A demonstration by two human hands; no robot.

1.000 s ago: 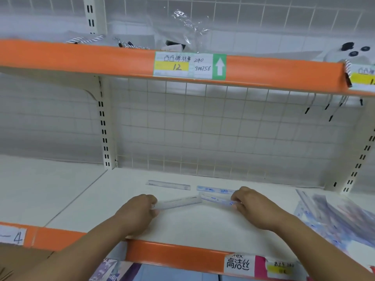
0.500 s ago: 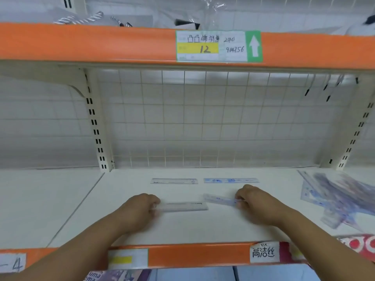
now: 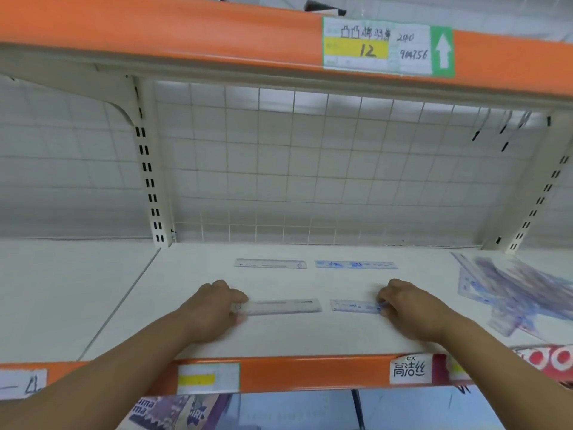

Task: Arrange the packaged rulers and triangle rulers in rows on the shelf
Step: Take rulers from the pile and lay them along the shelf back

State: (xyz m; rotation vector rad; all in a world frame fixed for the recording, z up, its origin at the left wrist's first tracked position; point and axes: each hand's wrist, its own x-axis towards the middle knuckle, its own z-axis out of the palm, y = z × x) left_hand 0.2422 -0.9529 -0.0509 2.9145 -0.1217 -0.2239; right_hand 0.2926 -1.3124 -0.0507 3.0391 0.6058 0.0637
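Observation:
On the white shelf (image 3: 279,339) two packaged rulers lie end to end at the back: a clear ruler (image 3: 270,264) and a blue-printed ruler (image 3: 356,265). In front of them lies a second pair. My left hand (image 3: 214,308) pinches the left end of a front clear ruler (image 3: 283,306), which lies flat. My right hand (image 3: 406,305) pinches the right end of a front blue ruler (image 3: 353,306), also flat on the shelf. A loose pile of packaged rulers and triangle rulers (image 3: 514,293) lies at the right.
A wire grid back panel (image 3: 325,169) closes the rear. The orange upper shelf edge (image 3: 186,35) hangs overhead with a price label (image 3: 387,48). The orange front lip (image 3: 310,373) carries labels. Slotted uprights (image 3: 150,181) stand at both sides. Printed packs (image 3: 176,411) sit below.
Both hands lowered their rulers from held tilted above the shelf to lying flat in a second row, and moved apart. The view shifted upward and left.

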